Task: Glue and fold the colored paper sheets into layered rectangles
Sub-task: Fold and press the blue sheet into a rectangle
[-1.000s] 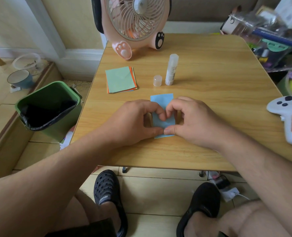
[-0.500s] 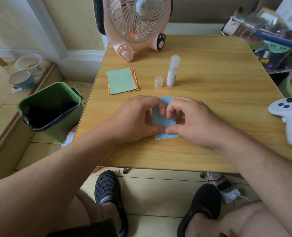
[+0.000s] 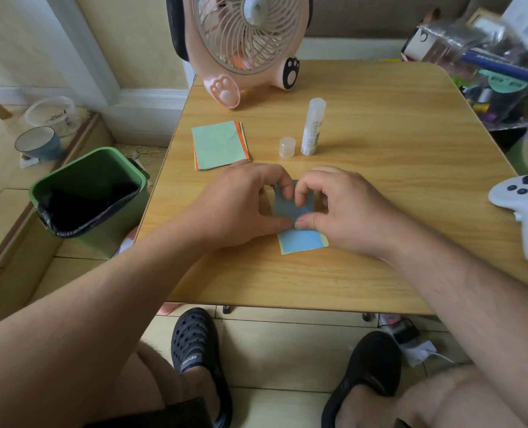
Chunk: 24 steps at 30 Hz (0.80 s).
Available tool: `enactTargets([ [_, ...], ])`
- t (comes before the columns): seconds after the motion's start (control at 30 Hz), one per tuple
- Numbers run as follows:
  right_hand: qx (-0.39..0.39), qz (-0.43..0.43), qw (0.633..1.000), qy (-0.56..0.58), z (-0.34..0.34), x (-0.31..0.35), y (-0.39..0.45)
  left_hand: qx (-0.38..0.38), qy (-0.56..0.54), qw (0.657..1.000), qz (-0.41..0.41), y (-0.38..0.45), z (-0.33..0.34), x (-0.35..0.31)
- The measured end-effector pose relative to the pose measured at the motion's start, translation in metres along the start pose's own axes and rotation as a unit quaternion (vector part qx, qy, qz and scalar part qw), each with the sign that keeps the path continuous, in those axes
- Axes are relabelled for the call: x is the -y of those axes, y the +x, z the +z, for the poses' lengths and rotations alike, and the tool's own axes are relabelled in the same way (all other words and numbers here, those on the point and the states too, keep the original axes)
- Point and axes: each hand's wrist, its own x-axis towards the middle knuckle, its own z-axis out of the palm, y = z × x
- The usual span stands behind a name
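Two hands at work on one piece: left hand [image 3: 241,205] and right hand [image 3: 346,208] pinching blue paper [image 3: 301,240], folded over yellow, thumbs meeting at the crease. Unfinished, judging by the untouched paper stack [image 3: 216,145] just beyond the left hand. Uncapped glue stick [image 3: 313,126] and cap [image 3: 287,146] farther ahead. Wooden table [image 3: 411,168]; green bin [image 3: 86,193] well left, fan [image 3: 244,44] beyond.

I'm sitting at home, at a small wooden folding table [image 3: 380,180] set on a tiled floor, with my bare legs and black clogs [image 3: 194,350] under it. A pink paw-footed desk fan [image 3: 244,41] stands at the far edge, a green waste bin [image 3: 86,193] sits beside the table, and a white game controller [image 3: 525,211] lies on my right. Bowls [image 3: 38,142] rest on the floor by the wall's white skirting.
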Motion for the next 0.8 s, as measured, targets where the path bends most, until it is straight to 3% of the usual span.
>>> enactTargets([
  [0.8, -0.043, 0.001, 0.999, 0.004, 0.006, -0.007, 0.029, -0.03, -0.038, 0.998, -0.028, 0.01, 0.002, 0.022],
])
